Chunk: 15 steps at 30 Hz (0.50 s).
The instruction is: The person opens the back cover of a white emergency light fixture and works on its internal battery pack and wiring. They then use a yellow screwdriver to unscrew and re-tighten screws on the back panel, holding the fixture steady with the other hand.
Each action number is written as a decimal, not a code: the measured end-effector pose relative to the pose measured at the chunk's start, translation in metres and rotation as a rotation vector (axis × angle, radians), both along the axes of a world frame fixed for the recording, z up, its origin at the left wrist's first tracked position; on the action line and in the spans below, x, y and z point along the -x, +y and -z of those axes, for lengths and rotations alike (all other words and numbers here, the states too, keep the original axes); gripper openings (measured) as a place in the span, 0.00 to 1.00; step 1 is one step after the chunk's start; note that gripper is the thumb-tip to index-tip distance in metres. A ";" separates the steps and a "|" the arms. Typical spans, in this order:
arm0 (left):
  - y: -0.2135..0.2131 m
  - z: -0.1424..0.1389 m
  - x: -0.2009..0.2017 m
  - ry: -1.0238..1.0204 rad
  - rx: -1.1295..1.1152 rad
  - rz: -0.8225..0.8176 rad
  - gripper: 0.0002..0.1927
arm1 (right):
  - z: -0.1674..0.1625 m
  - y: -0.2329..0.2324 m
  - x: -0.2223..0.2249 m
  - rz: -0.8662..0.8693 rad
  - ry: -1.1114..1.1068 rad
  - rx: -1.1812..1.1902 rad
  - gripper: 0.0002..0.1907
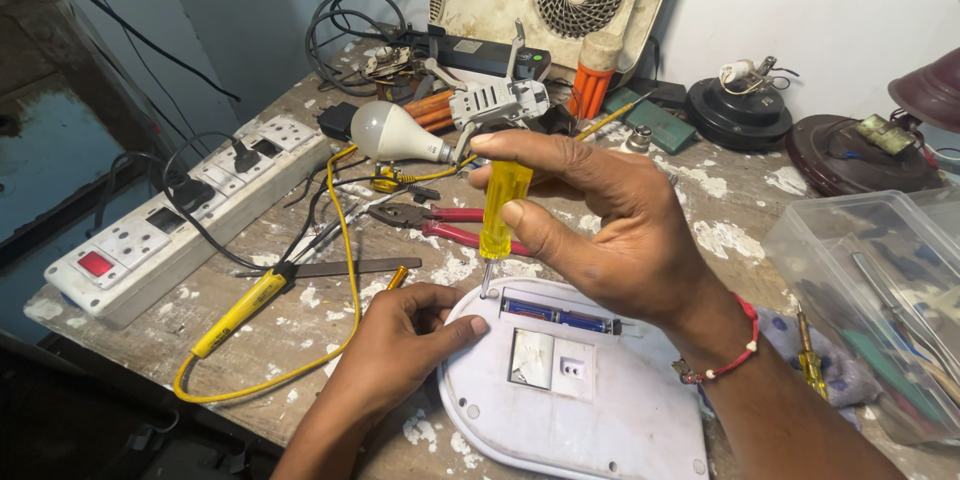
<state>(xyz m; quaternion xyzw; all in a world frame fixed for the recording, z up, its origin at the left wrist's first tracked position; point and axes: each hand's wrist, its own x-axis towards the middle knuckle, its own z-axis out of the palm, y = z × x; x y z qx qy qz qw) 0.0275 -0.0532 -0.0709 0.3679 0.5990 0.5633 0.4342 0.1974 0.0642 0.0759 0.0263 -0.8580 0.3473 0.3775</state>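
Note:
My right hand (pixel 610 230) grips a yellow-handled screwdriver (pixel 500 208) upright, its tip set on the top left edge of a white oval device (pixel 590 410) lying back side up. The device shows an open battery bay (pixel 555 315) with blue cells. At the device's left edge rests my left hand (pixel 400 340), thumb on the casing, fingers curled around the rim. A red thread band circles my right wrist.
A white power strip (pixel 170 220) lies at left, a yellow soldering iron (pixel 240 310) with yellow cord beside it. Red-handled pliers (pixel 440 222), a bulb (pixel 395 135), a small drone body (pixel 498 100) sit behind. A clear plastic tool box (pixel 880 310) stands right. An appliance base leans on the wall.

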 end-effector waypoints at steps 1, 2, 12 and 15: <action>0.000 0.001 0.000 -0.006 0.000 0.001 0.23 | 0.000 0.000 -0.001 0.024 -0.001 -0.022 0.22; 0.000 0.001 0.000 0.008 -0.001 0.000 0.23 | 0.001 0.001 -0.001 0.043 0.007 -0.042 0.23; -0.001 0.000 0.000 0.012 -0.007 0.010 0.22 | 0.007 0.000 0.002 0.127 0.033 -0.104 0.25; -0.001 0.000 -0.001 -0.002 -0.009 0.015 0.22 | 0.006 0.002 0.002 0.069 0.050 -0.054 0.23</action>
